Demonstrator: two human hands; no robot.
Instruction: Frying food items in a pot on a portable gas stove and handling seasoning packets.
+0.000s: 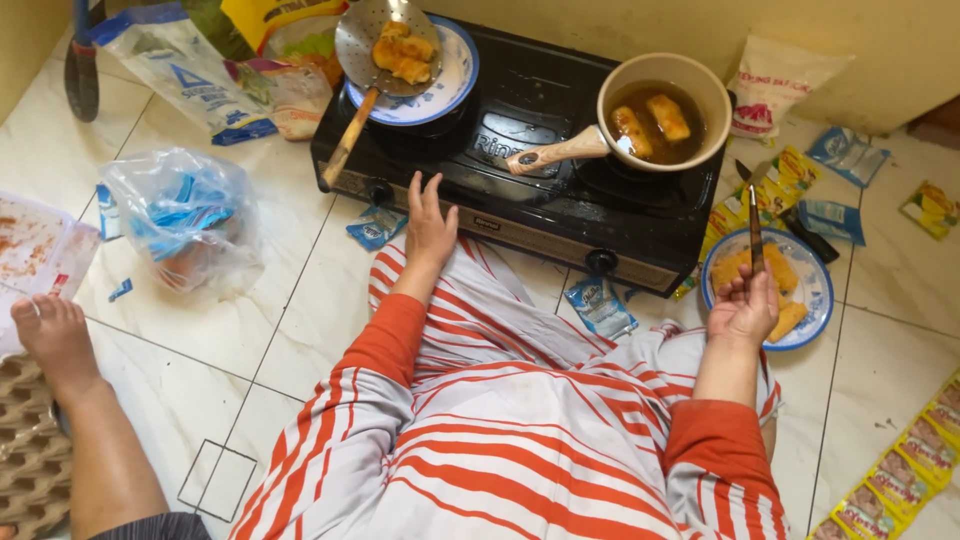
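Our left hand [430, 225] rests palm down with fingers spread on our striped knee, touching the front edge of the black gas stove [520, 160] and holding nothing. Our right hand [742, 310] is closed around a thin knife [756, 232], blade pointing up, above the blue-rimmed plate [818, 290] of breaded pieces. A cream pan [665, 112] of oil with two frying pieces sits on the right burner.

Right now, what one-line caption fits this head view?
Left hand rests by black two-burner stove; right hand holds thin dark stick over blue-rimmed plate.

Glossy black stove [540, 190], pale enamelled pan [665, 75]
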